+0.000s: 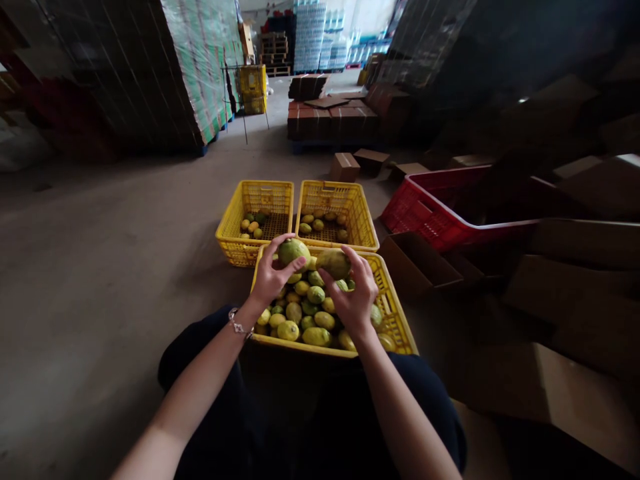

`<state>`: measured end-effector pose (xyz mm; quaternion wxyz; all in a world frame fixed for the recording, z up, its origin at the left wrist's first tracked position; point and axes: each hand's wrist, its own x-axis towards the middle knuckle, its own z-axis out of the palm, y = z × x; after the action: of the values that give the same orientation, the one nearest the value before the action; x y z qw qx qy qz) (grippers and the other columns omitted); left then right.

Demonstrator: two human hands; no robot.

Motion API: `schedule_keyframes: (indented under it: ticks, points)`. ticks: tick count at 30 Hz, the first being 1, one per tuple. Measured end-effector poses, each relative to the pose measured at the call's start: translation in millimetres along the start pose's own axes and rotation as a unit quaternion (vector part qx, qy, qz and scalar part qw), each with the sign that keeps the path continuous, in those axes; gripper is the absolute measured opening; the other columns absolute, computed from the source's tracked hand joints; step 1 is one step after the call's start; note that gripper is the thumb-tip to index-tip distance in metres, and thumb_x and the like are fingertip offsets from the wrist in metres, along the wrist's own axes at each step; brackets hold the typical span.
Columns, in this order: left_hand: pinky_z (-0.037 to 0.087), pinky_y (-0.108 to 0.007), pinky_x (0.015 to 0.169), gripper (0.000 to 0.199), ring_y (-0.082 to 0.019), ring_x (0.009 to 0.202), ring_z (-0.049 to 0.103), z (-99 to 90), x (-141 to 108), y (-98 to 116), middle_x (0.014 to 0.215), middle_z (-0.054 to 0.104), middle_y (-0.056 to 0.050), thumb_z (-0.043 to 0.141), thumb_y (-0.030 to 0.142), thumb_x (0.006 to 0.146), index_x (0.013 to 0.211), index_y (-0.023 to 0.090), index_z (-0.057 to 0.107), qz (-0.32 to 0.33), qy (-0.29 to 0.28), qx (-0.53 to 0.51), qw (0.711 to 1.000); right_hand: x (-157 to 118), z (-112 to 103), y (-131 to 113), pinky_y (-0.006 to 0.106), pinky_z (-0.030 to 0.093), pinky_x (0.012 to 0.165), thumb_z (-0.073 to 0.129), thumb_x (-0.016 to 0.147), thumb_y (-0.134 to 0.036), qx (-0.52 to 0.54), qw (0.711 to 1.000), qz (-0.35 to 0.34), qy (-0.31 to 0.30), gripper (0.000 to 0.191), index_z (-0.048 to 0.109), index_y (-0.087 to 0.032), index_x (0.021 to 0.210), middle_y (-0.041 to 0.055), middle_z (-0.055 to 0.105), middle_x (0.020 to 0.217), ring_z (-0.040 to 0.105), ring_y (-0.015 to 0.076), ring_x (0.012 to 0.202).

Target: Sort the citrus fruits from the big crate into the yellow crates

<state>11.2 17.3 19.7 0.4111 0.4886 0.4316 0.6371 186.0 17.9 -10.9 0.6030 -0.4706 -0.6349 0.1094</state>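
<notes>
My left hand (273, 273) is closed around a green-yellow, lemon-like fruit (294, 253), with fingertips over its top and the thumb below. Beside it, my right hand (355, 290) grips a second oval lemon-like fruit (334, 264), duller and more olive in tone. Both fruits are held up side by side above the near yellow crate (400, 320). Many loose green and yellow fruits (316, 336) lie in that crate, partly hidden by my hands. Behind it stand a left yellow crate (227, 237) and a right yellow crate (370, 223), each with several fruits on its bottom.
To the right are a red crate (425, 210), an open cardboard box (417, 263) and further cartons (585, 393). Stacked flat cardboard (333, 120) sits on a pallet farther back. A wrapped stack (200, 67) and a thin metal stand (245, 100) are at the back left.
</notes>
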Motion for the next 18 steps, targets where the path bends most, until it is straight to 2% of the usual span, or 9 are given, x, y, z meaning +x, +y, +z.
schedule_keyframes:
  ticks: [2, 4, 6, 8, 9, 11, 15, 18]
  points:
    - [0.062, -0.031, 0.082, 0.042, -0.023, 0.099, 0.070, -0.9, 1.5, 3.2, 0.109, 0.072, -0.004, 0.086, 0.031, 0.075, 0.114, 0.027, 0.072, -0.073, 0.004, -0.061, 0.995, 1.5, -0.6, -3.0, 0.048, 0.060, 0.095, 0.083, 0.079, -0.040, 0.083, 0.992, 0.096, -0.020, 0.057, 0.066, -0.027, 0.132, 0.0086, 0.073, 0.123, 0.071, 0.0287, 0.111]
    - [0.064, -0.035, 0.079, 0.035, -0.025, 0.096, 0.072, -1.0, 2.5, 8.0, 0.102, 0.072, -0.004, 0.082, 0.032, 0.077, 0.109, 0.024, 0.071, -0.174, -0.005, -0.146, 0.974, 5.0, -2.4, -4.9, 0.043, 0.062, 0.088, 0.086, 0.075, -0.041, 0.190, 0.957, 0.217, -0.036, 0.060, 0.065, -0.028, 0.129, 0.0044, 0.075, 0.114, 0.073, 0.0254, 0.101]
    - [0.066, -0.040, 0.080, 0.026, -0.027, 0.094, 0.074, -0.2, 3.6, 12.6, 0.096, 0.073, -0.006, 0.077, 0.032, 0.079, 0.101, 0.019, 0.070, -0.268, -0.011, -0.224, 0.937, 9.8, -5.0, -4.7, 0.036, 0.063, 0.077, 0.088, 0.069, -0.040, 0.295, 0.892, 0.338, -0.053, 0.051, 0.067, -0.026, 0.114, 0.0006, 0.076, 0.099, 0.073, 0.0226, 0.089]
    - [0.066, -0.043, 0.083, 0.023, -0.029, 0.092, 0.076, 1.0, 4.8, 16.2, 0.090, 0.074, -0.009, 0.076, 0.032, 0.080, 0.094, 0.016, 0.067, -0.329, 0.004, -0.270, 0.905, 14.4, -7.4, -3.0, 0.032, 0.062, 0.068, 0.090, 0.065, -0.039, 0.368, 0.827, 0.420, -0.071, 0.040, 0.066, -0.023, 0.093, -0.0007, 0.075, 0.088, 0.072, 0.0205, 0.081]
    - [0.067, -0.044, 0.084, 0.023, -0.029, 0.091, 0.076, 1.5, 5.5, 17.4, 0.088, 0.074, -0.009, 0.076, 0.032, 0.081, 0.092, 0.015, 0.066, -0.348, 0.020, -0.284, 0.893, 16.1, -8.1, -2.1, 0.030, 0.061, 0.065, 0.090, 0.063, -0.038, 0.392, 0.803, 0.441, -0.081, 0.037, 0.065, -0.023, 0.085, -0.0009, 0.074, 0.084, 0.071, 0.0195, 0.078]
    - [0.066, -0.046, 0.086, 0.024, -0.027, 0.088, 0.076, 2.3, 7.1, 18.5, 0.084, 0.073, -0.008, 0.077, 0.033, 0.083, 0.093, 0.015, 0.065, -0.367, 0.058, -0.309, 0.876, 18.1, -8.5, -1.6, 0.027, 0.060, 0.062, 0.089, 0.065, -0.035, 0.419, 0.780, 0.453, -0.100, 0.032, 0.065, -0.022, 0.080, -0.0012, 0.074, 0.082, 0.070, 0.0176, 0.074]
    - [0.067, -0.046, 0.086, 0.024, -0.020, 0.077, 0.073, 2.7, 10.5, 15.4, 0.082, 0.069, -0.004, 0.075, 0.036, 0.089, 0.098, 0.017, 0.063, -0.388, 0.127, -0.367, 0.836, 18.3, -5.6, -6.7, 0.024, 0.059, 0.058, 0.082, 0.073, -0.030, 0.438, 0.751, 0.478, -0.126, 0.024, 0.073, -0.021, 0.093, 0.0010, 0.078, 0.089, 0.071, 0.0167, 0.073]
    - [0.067, -0.043, 0.084, 0.027, -0.020, 0.078, 0.072, 3.1, 11.8, 11.0, 0.088, 0.070, -0.007, 0.063, 0.042, 0.098, 0.106, 0.016, 0.066, -0.410, 0.164, -0.400, 0.803, 18.8, -2.1, -13.1, 0.027, 0.062, 0.059, 0.072, 0.080, -0.026, 0.448, 0.711, 0.529, -0.121, 0.019, 0.074, -0.019, 0.097, 0.0030, 0.080, 0.089, 0.072, 0.0180, 0.070]
